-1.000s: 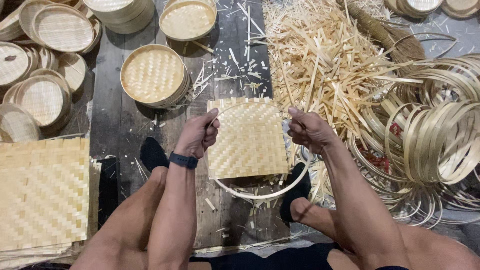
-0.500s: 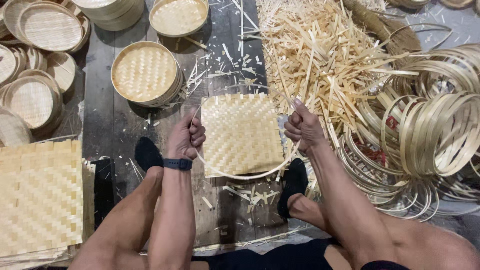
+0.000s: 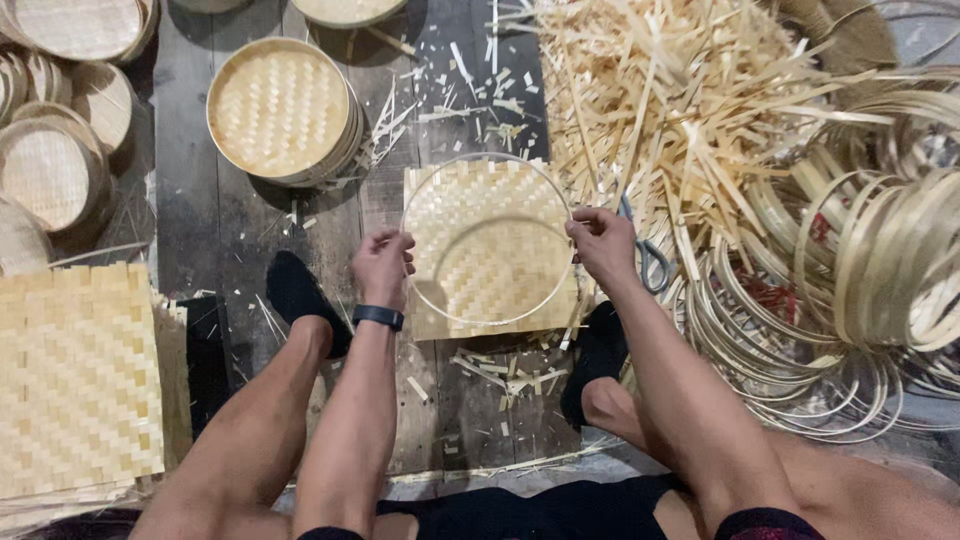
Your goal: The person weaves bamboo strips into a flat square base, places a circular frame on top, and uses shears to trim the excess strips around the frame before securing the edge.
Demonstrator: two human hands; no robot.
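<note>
Head view shows your left hand (image 3: 383,266) and your right hand (image 3: 601,243) each pinching one side of a thin bamboo hoop (image 3: 487,312), fingers pressed together on the pale strip. The hoop is a single narrow band bent into a near circle, light straw in colour. You hold it just above a square woven mat (image 3: 487,205) that lies flat on the dark plank floor (image 3: 200,230), between your two feet in black socks (image 3: 300,295). The mat is plaited in a herringbone pattern from flat pale strips, its edges a little ragged. The hoop's ring faces up toward you, roughly level with the mat, and its far arc reaches just past the mat's far edge while the near arc crosses the mat close to its near edge. Its widest span runs left to right, from one hand to the other.

A black band sits on your left wrist (image 3: 378,317). Scissors (image 3: 650,262) lie just beside your right hand, at the edge of a heap of bamboo slivers (image 3: 680,100). Coiled bamboo rings (image 3: 860,280) pile up on the right, a finished round tray (image 3: 280,110) stands beyond your left hand, and a stack of woven mats (image 3: 75,380) lies at the left.
</note>
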